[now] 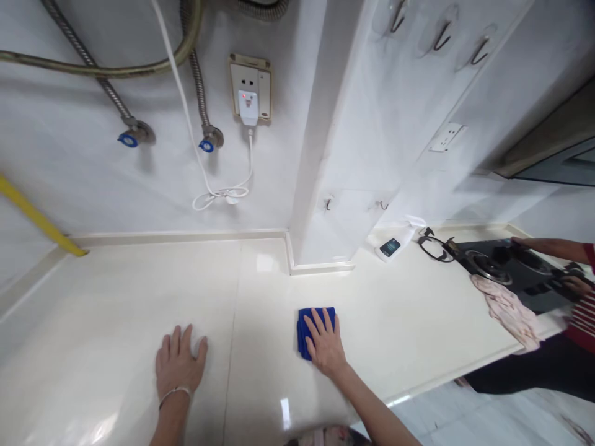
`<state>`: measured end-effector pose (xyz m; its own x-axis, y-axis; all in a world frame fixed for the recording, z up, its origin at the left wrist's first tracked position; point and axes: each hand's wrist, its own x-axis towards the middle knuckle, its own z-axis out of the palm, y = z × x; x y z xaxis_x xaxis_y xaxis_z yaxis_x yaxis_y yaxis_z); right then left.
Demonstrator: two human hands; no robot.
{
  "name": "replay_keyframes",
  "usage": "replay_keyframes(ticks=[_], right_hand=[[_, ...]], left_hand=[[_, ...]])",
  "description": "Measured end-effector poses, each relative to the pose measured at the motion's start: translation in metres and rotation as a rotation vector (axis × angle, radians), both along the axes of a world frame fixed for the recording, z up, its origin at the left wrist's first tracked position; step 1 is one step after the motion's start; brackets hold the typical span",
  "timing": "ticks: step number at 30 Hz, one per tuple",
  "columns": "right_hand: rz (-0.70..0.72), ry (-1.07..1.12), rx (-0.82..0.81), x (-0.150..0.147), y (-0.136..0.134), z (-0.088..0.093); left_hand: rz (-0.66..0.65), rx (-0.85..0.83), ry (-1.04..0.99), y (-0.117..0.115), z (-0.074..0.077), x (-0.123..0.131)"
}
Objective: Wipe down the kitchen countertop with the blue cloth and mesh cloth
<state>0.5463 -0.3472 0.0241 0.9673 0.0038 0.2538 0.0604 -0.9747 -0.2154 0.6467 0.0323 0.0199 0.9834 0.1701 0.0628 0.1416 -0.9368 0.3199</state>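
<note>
While a cream stone countertop (139, 291) runs along the foot of a white wall (69, 186), two braided hoses (198, 74) come down that wall to blue-handled valves (127, 140), beside a wall socket (250, 77) with a white plug (248, 106) showing a red light. A white cable (186, 105) hangs from above, and another loops down from the plug. A yellow pipe (37, 214) slants in at the far left, and a white pillar (334, 148) juts out, with hooks (439, 37) higher up on the wall beyond it. Farther right on the counter are a phone (389, 248), a pair of glasses (434, 249), a black gas stove (483, 266) and a crumpled pink cloth (509, 310). Another person (581, 328) in a striped top stands at the stove, with a hand (574, 285) over it.

The left hand (180, 362) lies flat and open on the counter, fingers spread, holding nothing, with a thin bracelet (174, 396) on the wrist. The right hand (325, 342) is also open and flat, pressing down on a folded blue cloth (304, 334), which lies on the counter between the hands and the stove.
</note>
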Motion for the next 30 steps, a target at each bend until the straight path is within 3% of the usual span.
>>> replay_keyframes(ticks=[5,8,10,12,16,19,21,23,26,30], right_hand=[[-0.025,0.076,-0.050,-0.004,0.008,-0.017],[0.073,0.089,-0.077,-0.003,-0.014,-0.021],[0.066,0.104,-0.099,0.002,-0.041,-0.021],[-0.055,0.122,-0.118,0.013,-0.074,-0.021],[-0.482,0.147,-0.141,0.047,-0.133,-0.014],[-0.733,0.159,-0.160,0.079,-0.145,-0.005],[-0.790,0.189,-0.177,0.100,-0.128,0.001],[-0.746,0.230,-0.176,0.118,-0.094,0.004],[-0.519,0.284,-0.105,0.135,-0.021,0.005],[-0.054,0.287,0.048,0.136,0.068,0.006]], left_hand=[[-0.010,-0.008,-0.014,0.004,-0.005,0.003],[-0.001,-0.006,-0.013,0.006,-0.006,0.003],[0.004,-0.006,-0.015,0.007,-0.008,0.003],[0.008,-0.013,-0.023,0.008,-0.009,0.004],[-0.003,-0.021,-0.060,0.008,-0.009,0.004],[-0.011,-0.006,-0.093,0.007,-0.010,0.003],[-0.009,0.005,-0.103,0.008,-0.012,0.004],[-0.016,0.018,-0.101,0.009,-0.016,0.005],[-0.034,0.035,-0.102,0.012,-0.019,0.006],[-0.022,0.041,-0.083,0.014,-0.017,0.007]])
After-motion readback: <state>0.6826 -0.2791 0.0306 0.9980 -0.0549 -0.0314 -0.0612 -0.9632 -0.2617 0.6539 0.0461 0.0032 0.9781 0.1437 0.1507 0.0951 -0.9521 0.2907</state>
